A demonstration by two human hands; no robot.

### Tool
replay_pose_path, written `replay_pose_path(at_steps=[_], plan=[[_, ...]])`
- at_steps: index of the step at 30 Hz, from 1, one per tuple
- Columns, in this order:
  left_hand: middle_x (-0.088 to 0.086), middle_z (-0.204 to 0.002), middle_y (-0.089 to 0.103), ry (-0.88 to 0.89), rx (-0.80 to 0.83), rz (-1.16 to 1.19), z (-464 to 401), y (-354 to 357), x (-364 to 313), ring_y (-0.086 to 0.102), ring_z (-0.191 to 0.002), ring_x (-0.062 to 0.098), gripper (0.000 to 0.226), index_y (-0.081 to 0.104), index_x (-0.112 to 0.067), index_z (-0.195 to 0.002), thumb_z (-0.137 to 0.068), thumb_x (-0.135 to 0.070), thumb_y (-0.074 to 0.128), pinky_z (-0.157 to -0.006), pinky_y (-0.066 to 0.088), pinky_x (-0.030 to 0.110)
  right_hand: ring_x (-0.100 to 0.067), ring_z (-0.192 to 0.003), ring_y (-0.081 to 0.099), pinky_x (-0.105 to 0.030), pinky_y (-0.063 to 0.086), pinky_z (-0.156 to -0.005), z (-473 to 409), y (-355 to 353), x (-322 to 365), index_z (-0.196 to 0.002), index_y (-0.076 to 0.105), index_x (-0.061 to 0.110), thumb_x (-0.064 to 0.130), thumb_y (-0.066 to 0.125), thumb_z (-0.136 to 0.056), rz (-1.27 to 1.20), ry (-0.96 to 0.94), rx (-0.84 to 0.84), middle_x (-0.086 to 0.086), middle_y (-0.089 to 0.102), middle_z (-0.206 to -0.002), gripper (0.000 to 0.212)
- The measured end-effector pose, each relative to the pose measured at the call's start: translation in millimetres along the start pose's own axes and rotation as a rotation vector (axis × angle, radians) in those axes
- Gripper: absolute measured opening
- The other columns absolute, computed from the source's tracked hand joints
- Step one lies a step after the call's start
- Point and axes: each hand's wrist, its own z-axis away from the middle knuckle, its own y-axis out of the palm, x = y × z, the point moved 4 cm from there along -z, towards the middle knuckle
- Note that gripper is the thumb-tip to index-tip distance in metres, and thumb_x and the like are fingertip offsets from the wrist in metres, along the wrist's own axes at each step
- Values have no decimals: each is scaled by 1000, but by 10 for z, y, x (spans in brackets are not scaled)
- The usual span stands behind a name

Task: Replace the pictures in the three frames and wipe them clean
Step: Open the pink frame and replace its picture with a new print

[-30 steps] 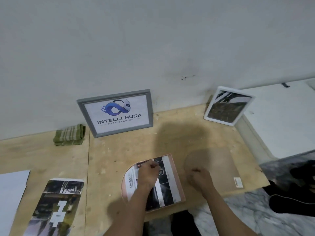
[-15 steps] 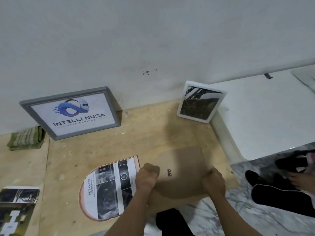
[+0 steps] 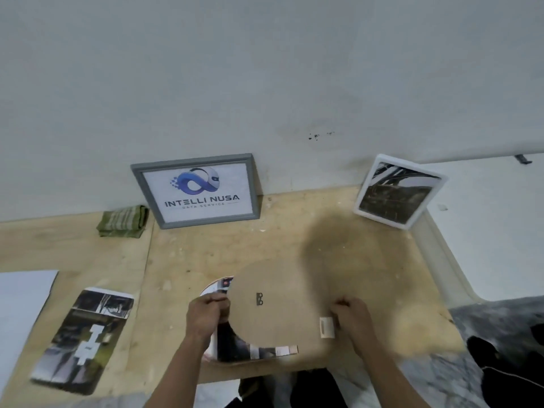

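My left hand (image 3: 206, 316) and my right hand (image 3: 351, 319) grip the two sides of a brown arch-shaped backing board (image 3: 282, 307) with a small metal hanger on it. I hold the board over the arch-shaped frame with its printed picture (image 3: 235, 350), which shows at the board's left and lower edges. A grey frame with a logo print (image 3: 197, 191) and a white frame with a dark photo (image 3: 399, 191) lean against the wall. A loose dark photo print (image 3: 85, 338) lies at the left.
The plywood table (image 3: 188, 251) ends just below my hands, with marble floor beyond. A folded green cloth (image 3: 123, 220) lies by the grey frame. A white sheet (image 3: 20, 301) lies at the far left. A white surface (image 3: 482, 225) adjoins on the right.
Both hands took hold of the backing board at the right and carried it left; it now covers most of the arch-shaped frame and picture. The camera view swung back left.
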Motion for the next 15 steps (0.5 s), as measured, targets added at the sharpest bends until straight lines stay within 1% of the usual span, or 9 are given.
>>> replay_pose_path(at_steps=[2,3,5,6,8,11,13,15], plan=[[16,-74,62,-9,-49,55,-59,-387,85,52,-66,23,14,72,4,-80,-84,15,65,-60,45,30,-19,-59,57,-26,43,-54,89,371,50,-68,65,12,0,62,-78,-20,-10,52,-6,65,-64,16],[16,-75,64,-20,-62,69,-97,-528,140,54,-68,24,12,73,5,-84,-84,15,65,-61,45,30,-17,-55,55,-23,41,-49,133,506,63,-68,66,11,-1,61,-78,-18,-19,66,-5,63,-61,17],[15,-71,66,-37,-68,68,-166,-757,255,56,-66,25,13,73,3,-84,-85,13,65,-59,46,30,-15,-52,53,-21,38,-45,199,738,64,-66,63,13,-3,60,-79,-15,-28,68,-2,60,-58,20],[14,-68,65,-42,-55,59,-190,-798,304,55,-63,24,15,73,2,-81,-85,13,65,-57,45,29,-16,-54,53,-22,38,-47,216,788,50,-65,62,14,-2,60,-79,-17,-23,57,-2,59,-58,22],[10,-61,61,-50,-27,45,-226,-824,392,50,-56,22,19,72,-1,-76,-84,14,64,-50,42,27,-19,-61,54,-26,39,-56,224,851,7,-63,61,14,0,63,-80,-2,-6,28,-3,60,-61,23],[6,-58,57,-58,-24,23,-282,-831,497,45,-51,20,22,71,-4,-73,-83,14,62,-44,39,23,-26,-68,61,-37,46,-64,203,896,-70,-66,64,8,4,66,-79,62,17,-15,-14,66,-70,14],[7,-61,60,-63,-37,2,-310,-837,559,47,-53,22,20,74,-3,-73,-82,11,63,-47,40,25,-31,-73,64,-40,50,-67,208,910,-93,-68,65,5,6,67,-79,97,24,-34,-16,67,-73,11],[6,-62,64,-61,-72,-24,-323,-865,615,51,-56,24,21,77,-11,-71,-80,6,67,-54,41,27,-31,-73,65,-37,48,-64,230,939,-89,-67,65,8,5,66,-80,109,29,-44,-14,67,-72,14]])
